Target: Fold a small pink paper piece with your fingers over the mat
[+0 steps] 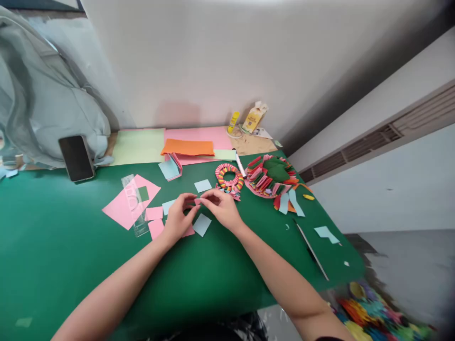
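- White wall [213, 71] rose beyond the green counter [227, 279], on which a coloured paper ring [220, 179] lay.
- Left of the ring and a little nearer the person, a small pink paper piece [197, 201] sat between the fingers of both hands: the left hand [179, 217] pinched its left side, the right hand [224, 210] its right, thumb and forefinger narrow on each.
- Nearer the person than the ring and to its left were a blue square [202, 225] and pink squares [154, 213]; farther left, a clear ruler [141, 228] crossed a large pink sheet [122, 213].
- Well left of the ring, a dark-screened phone [76, 157] stood out against a grey backpack [53, 104].
- Beyond the ring, to its left, was an orange paper strip [188, 148].
- Just right of the ring were a white marker [241, 166] and a larger round paper piece [275, 170], green at its centre.
- Beyond the ring stood a yellow glue stick [233, 121] and a yellow-and-white carton [254, 117]; their printing was too small to read.
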The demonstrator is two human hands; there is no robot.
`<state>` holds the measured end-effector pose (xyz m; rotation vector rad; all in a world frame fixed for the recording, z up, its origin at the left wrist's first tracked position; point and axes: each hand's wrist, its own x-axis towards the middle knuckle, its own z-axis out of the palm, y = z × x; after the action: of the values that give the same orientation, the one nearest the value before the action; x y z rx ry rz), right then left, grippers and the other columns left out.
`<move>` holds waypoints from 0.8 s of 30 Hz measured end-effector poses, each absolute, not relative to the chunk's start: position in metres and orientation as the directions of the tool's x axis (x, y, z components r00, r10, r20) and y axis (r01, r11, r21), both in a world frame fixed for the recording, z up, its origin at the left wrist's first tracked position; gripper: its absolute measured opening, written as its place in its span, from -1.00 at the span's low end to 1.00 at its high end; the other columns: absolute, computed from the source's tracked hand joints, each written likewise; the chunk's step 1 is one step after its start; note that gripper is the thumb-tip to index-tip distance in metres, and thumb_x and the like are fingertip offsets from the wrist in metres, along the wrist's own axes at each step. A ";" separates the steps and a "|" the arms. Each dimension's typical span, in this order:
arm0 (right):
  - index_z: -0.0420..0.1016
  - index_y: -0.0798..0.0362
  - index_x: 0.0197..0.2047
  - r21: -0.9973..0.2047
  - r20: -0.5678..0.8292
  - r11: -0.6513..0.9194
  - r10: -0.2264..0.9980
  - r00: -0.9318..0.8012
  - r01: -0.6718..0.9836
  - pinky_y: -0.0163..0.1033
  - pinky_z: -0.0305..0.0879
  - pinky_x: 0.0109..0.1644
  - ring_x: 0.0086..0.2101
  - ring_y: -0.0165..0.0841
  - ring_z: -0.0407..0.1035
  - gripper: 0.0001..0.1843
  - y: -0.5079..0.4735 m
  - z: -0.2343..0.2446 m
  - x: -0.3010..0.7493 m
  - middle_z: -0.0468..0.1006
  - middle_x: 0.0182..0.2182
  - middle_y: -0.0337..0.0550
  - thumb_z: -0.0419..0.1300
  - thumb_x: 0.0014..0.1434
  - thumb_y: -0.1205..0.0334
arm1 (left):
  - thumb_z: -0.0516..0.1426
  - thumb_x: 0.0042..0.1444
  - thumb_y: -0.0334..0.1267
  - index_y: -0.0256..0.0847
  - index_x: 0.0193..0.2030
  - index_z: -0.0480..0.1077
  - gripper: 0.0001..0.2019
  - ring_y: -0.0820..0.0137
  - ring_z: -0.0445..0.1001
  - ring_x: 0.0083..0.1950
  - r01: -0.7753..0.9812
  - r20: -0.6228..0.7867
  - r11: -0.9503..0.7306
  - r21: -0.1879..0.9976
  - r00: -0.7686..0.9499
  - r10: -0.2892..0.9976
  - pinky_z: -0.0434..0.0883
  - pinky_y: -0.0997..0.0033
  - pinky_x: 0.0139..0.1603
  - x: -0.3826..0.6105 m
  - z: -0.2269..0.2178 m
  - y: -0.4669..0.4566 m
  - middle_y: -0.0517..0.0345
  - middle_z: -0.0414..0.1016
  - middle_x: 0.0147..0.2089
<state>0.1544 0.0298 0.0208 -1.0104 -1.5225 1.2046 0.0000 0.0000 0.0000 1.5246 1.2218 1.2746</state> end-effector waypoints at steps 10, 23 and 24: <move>0.57 0.01 -0.22 -0.872 0.396 0.470 0.841 -0.368 0.136 -0.20 0.42 -0.21 -0.25 -0.28 0.41 -0.86 0.027 0.033 0.158 0.48 -0.27 -0.11 0.18 0.20 0.30 | 0.22 0.03 -0.09 -0.22 -0.27 0.40 -0.76 0.35 0.51 -0.29 -0.064 0.080 -0.081 0.995 -0.017 0.997 0.50 0.33 -0.22 -0.004 0.015 0.001 0.10 0.50 -0.31; 0.55 0.00 -0.20 -0.828 0.448 0.538 0.803 -0.393 0.156 -0.18 0.42 -0.19 -0.26 -0.27 0.42 -0.87 0.029 0.031 0.159 0.50 -0.28 -0.13 0.17 0.22 0.33 | 0.27 -0.04 -0.07 -0.24 -0.30 0.43 -0.72 0.34 0.53 -0.38 -0.155 0.006 -0.008 0.988 -0.015 1.000 0.51 0.38 -0.35 -0.005 0.019 0.002 0.09 0.51 -0.35; 0.55 0.00 -0.21 -0.838 0.437 0.524 0.811 -0.389 0.152 -0.18 0.43 -0.20 -0.27 -0.28 0.42 -0.87 0.029 0.031 0.159 0.51 -0.29 -0.13 0.18 0.22 0.32 | 0.27 -0.03 -0.08 -0.24 -0.30 0.43 -0.72 0.34 0.53 -0.37 -0.159 0.004 -0.005 0.987 -0.010 1.000 0.51 0.38 -0.35 -0.004 0.020 0.002 0.09 0.52 -0.36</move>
<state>0.1594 0.0293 0.0315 -0.7952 -1.8505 0.9066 -0.0044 0.0021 0.0201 1.0896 1.0958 1.2910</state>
